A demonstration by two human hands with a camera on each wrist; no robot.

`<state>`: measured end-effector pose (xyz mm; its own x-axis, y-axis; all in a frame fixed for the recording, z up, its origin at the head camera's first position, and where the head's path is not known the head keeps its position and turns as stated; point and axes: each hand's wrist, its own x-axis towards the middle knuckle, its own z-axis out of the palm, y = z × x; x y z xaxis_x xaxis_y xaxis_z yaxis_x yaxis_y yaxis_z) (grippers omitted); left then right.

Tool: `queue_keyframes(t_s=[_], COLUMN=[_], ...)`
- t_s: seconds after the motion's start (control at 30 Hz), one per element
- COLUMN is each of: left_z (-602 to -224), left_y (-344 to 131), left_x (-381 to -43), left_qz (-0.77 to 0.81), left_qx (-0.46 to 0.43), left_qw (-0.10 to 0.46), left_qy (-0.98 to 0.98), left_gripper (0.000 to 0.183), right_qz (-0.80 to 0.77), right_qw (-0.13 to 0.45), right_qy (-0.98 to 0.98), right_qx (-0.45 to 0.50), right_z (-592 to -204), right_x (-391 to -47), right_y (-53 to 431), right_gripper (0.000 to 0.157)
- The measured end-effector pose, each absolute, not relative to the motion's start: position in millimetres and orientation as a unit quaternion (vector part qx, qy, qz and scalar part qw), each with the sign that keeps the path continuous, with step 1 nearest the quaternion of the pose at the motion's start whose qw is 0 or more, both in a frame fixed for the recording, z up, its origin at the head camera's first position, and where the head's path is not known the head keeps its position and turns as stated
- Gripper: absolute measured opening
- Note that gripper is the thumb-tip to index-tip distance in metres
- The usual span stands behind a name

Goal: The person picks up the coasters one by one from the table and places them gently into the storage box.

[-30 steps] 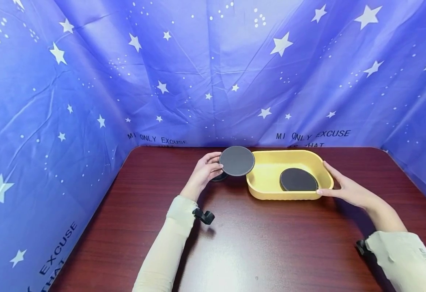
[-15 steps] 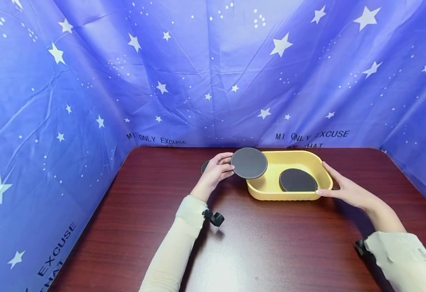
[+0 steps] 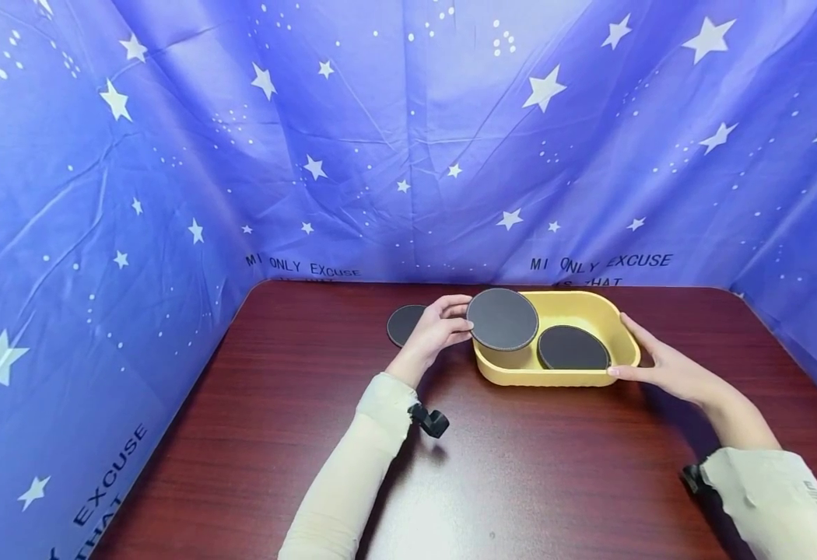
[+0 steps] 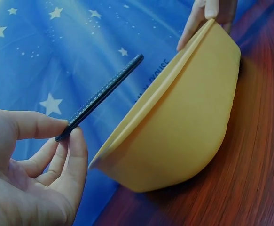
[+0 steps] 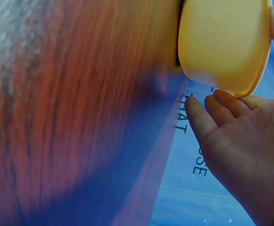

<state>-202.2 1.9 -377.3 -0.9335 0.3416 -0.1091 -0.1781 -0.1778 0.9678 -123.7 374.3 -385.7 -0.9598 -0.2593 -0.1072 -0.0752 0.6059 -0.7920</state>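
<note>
My left hand (image 3: pixel 435 336) pinches a round black coaster (image 3: pixel 503 320) with stitched edging by its left edge, thumb on top and fingers below. The held coaster is tilted above the left end of a yellow oblong tub (image 3: pixel 555 378); in the left wrist view the coaster (image 4: pixel 99 98) appears edge-on, apart from the tub wall (image 4: pixel 174 127). Another black coaster (image 3: pixel 573 348) lies inside the tub, toward its right. My right hand (image 3: pixel 674 369) holds the tub's right end, thumb at the front rim and fingers round the far side.
A further black coaster (image 3: pixel 401 325) lies on the dark red wooden table (image 3: pixel 520 467), left of the tub and partly hidden by my left hand. Blue star-printed cloth (image 3: pixel 408 140) hangs behind and along the sides of the table.
My left hand has carried its coaster rightward, from the tub's left edge to over its left end. The coaster on the table has come more into view. My right hand and the tub stay put.
</note>
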Motion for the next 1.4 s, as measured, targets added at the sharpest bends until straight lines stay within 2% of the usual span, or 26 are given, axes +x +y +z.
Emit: queue_keyframes(t_s=[0.53,1.0,1.4], left_z=[-371,-360,-360], left_y=[26,67,91], left_x=[-197,-200,-197], left_qz=[0.708,0.534,0.465], left_qx=[0.084,0.094,0.08], left_qw=[0.154,0.084,0.104], left_qy=[0.684,0.836,0.875], left_gripper=[0.049,0.045,0.044], right_qz=[-0.424,-0.43,-0.429], right_qw=[0.096,0.102,0.096], right_qy=[0.895,0.892,0.893], right_qx=[-0.101,-0.096,-0.098], right_z=[-388,-386,-389], right_x=[-123,-123,-122], right_y=[374,373,374], right_gripper=[0.102,0.102,0.101])
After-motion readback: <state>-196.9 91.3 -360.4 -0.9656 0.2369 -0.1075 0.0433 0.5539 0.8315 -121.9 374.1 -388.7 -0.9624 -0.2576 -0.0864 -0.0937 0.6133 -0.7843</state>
